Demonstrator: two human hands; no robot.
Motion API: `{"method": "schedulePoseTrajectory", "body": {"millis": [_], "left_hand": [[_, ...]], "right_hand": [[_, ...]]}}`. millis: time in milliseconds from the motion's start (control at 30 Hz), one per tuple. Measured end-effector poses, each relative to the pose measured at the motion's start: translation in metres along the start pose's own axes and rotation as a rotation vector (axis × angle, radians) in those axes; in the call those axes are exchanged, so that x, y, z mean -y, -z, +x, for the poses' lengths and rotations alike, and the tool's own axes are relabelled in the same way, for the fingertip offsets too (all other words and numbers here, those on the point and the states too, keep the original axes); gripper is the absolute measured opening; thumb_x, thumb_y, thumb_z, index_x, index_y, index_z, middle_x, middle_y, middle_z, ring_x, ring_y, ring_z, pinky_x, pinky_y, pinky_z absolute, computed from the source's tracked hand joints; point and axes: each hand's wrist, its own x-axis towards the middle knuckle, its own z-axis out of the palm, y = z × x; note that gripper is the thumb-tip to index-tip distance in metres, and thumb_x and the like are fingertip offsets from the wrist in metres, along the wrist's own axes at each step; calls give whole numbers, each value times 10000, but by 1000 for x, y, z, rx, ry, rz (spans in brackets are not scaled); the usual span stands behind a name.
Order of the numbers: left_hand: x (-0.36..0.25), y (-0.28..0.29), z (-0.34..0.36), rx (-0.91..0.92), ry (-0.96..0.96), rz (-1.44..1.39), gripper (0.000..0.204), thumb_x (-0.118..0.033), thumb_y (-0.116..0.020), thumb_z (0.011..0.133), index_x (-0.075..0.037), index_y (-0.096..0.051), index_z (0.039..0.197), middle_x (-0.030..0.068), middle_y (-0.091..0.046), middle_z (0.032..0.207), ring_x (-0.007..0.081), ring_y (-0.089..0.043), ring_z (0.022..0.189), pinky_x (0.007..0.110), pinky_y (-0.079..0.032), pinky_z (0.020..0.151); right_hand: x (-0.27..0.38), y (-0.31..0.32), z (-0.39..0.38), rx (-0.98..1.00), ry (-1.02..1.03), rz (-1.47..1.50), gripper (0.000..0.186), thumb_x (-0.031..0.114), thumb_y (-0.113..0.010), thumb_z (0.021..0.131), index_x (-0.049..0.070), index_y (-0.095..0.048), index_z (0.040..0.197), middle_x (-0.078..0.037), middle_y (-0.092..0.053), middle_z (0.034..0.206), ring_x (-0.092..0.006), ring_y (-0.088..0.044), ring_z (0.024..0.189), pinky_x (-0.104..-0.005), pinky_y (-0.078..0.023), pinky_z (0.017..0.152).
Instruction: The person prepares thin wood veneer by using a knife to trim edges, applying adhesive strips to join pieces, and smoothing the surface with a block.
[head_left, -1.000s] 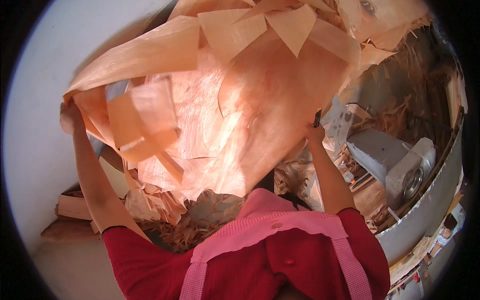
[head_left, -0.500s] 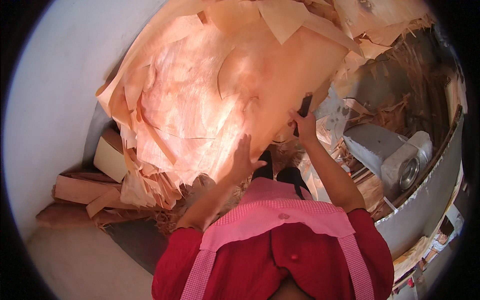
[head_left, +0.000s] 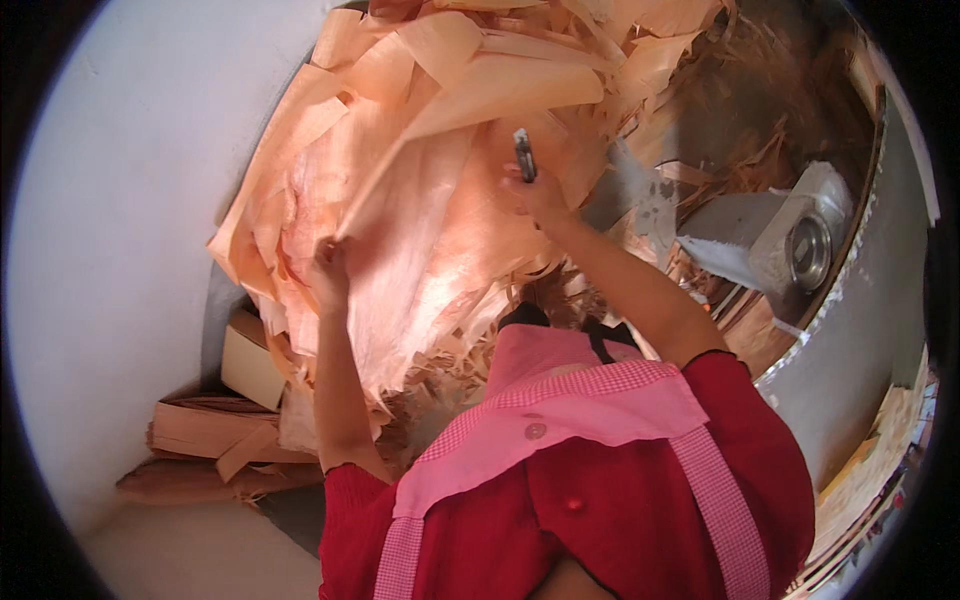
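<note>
A large pile of thin, pale orange-pink wood veneer sheets point(head_left: 458, 195) fills the upper middle, with curled, torn and overlapping pieces. My left hand point(head_left: 331, 265) is closed on the edge of a long veneer sheet point(head_left: 375, 185) at the middle left of the pile. To its upper right, my right hand point(head_left: 535, 195) grips a slim black-and-silver tool point(head_left: 525, 155), perhaps a cutter, held upright over the sheets; whether that hand also touches the veneer I cannot tell.
A white wall point(head_left: 120, 220) runs along the left, with stacked wooden pieces point(head_left: 205, 430) and a cream box point(head_left: 250, 360) at its foot. At the right, behind a curved panel point(head_left: 840, 350), lie a pale appliance with a round metal part point(head_left: 808, 250) and veneer scraps point(head_left: 750, 160).
My left hand has moved from low in the middle up-left onto a sheet's edge and closed. My right hand with the tool has moved up-left. The upper sheets have folded and shifted.
</note>
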Motion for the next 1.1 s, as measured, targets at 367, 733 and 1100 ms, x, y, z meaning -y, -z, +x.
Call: {"method": "schedulePoseTrajectory", "body": {"millis": [367,733,1100], "left_hand": [[76,166,216,-210,38,845,269,-253,-484,862,-44,-606,980,67,-633,848,186,-561,809,307,-450,671],[63,3,243,179,-668,680,468,-79,-522,734,-131,-503,1199,124,-523,1178,275,-454,1136,434,-316,957],[31,73,294,709,343,-624,531,-392,-531,847,-7,-462,1206,90,-561,1095,197,-541,995,320,-446,834]], "right_hand": [[-57,-10,17,70,-220,-161,310,167,-653,727,60,-600,1013,-6,-588,805,-92,-529,596,-251,-463,449],[-35,-135,98,124,19,145,437,179,-600,795,71,-468,1197,0,-554,842,-70,-450,486,-266,-455,491],[230,-152,199,-22,844,-172,366,248,-590,771,90,-550,1099,-155,-612,959,-286,-604,854,-411,-475,721]]}}
